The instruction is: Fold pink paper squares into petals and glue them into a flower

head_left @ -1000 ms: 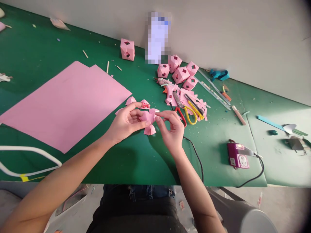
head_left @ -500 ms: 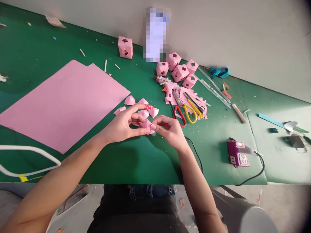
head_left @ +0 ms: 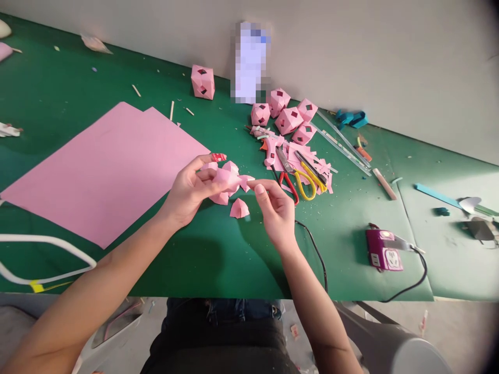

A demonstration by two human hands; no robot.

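Observation:
My left hand (head_left: 189, 192) is closed around a pink folded paper piece (head_left: 231, 179), thumb below and fingers behind. A red wrap covers one of its fingertips. From the right, my right hand (head_left: 276, 210) has its index finger and thumb at the narrow, flared end of that piece; the exact grip is partly hidden. Just below lies a small pointed pink paper cap (head_left: 239, 208) on the green table. More folded pink pieces (head_left: 220, 198) sit behind and under my left fingers, partly covered.
A large pink sheet (head_left: 105, 171) lies left. Beyond my right hand are scissors (head_left: 304, 184), a pink glue gun (head_left: 272, 150), paper scraps and several pink paper balls (head_left: 289, 120). A phone (head_left: 250, 62) leans on the wall. A purple power adapter (head_left: 384, 250) with a cord sits right.
The paper cap that both hands held now lies on the table. My hands have moved up a little and are at another folded piece. The view has shifted slightly.

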